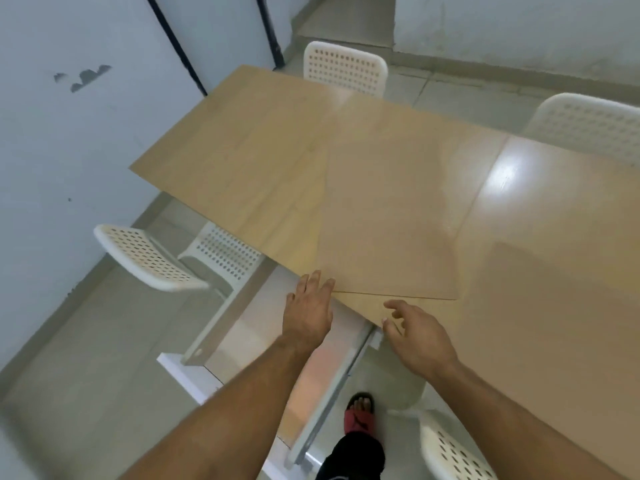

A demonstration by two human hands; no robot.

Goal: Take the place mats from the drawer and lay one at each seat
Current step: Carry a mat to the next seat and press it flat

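The left hand (308,306) lies flat and spread, fingertips touching the near left corner of the place mat (391,216), at the desk (242,147) edge. The mat lies flat on the desk just beyond both hands, tan, nearly matching the wood. It looks thin, light and fairly stiff, probably slippery on the glossy top; pinching a near corner or edge should lift it. The right hand (419,337) hovers open, fingers loosely curled, holding nothing, just short of the mat's near edge. No readable writing shows.

No readable text, label or number shows anywhere
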